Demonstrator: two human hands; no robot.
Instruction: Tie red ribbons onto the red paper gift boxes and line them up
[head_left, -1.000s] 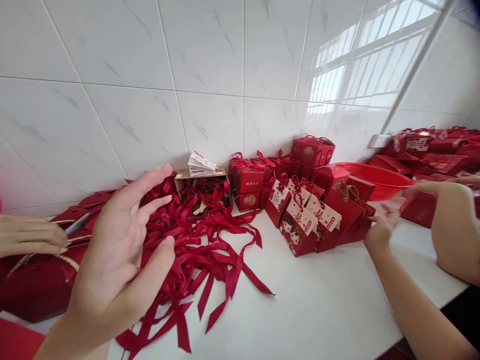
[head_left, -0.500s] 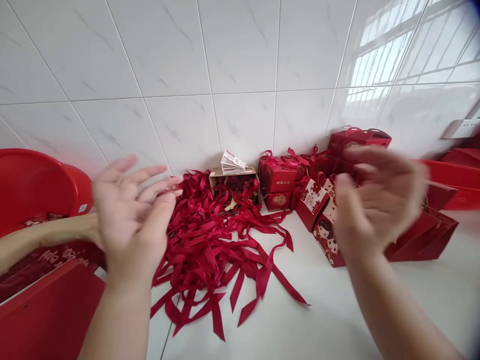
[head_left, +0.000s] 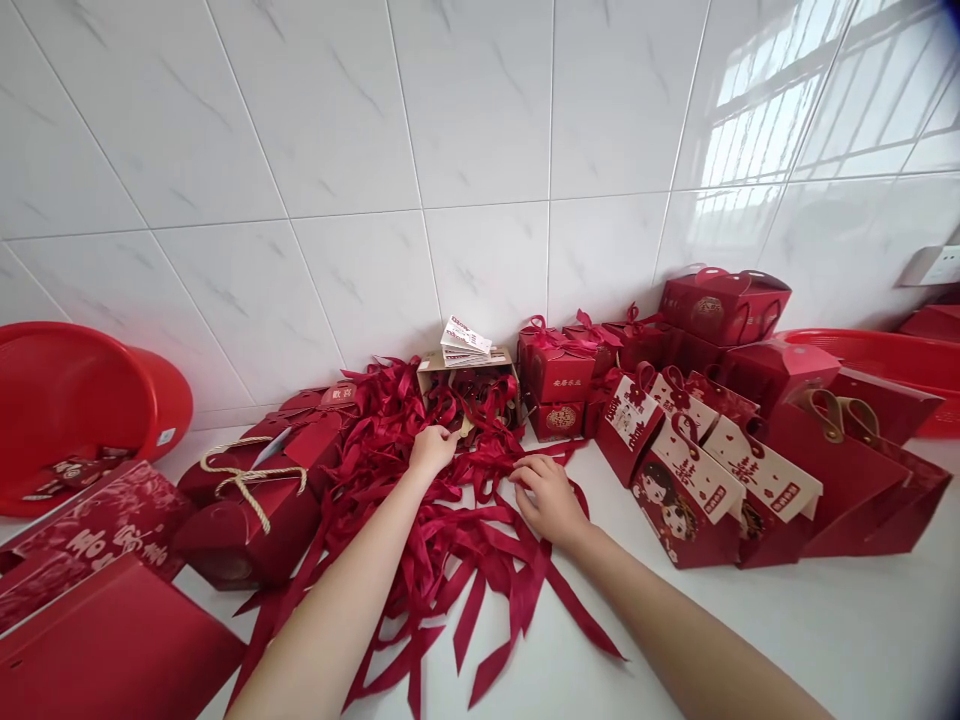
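Head: left fingers, right fingers amid glossy, tangled ribbons.

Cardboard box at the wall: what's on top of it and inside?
On top, a small stack of printed cards. Inside the box, tangled red ribbons show, spilling out in front; they cover its floor and anything deeper.

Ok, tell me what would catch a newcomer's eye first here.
First, the tangled red ribbons spilling across the middle of the white table, with the left hand and right hand over them. Then the cartoon-printed bag standing to their right, and the red basin at the far left.
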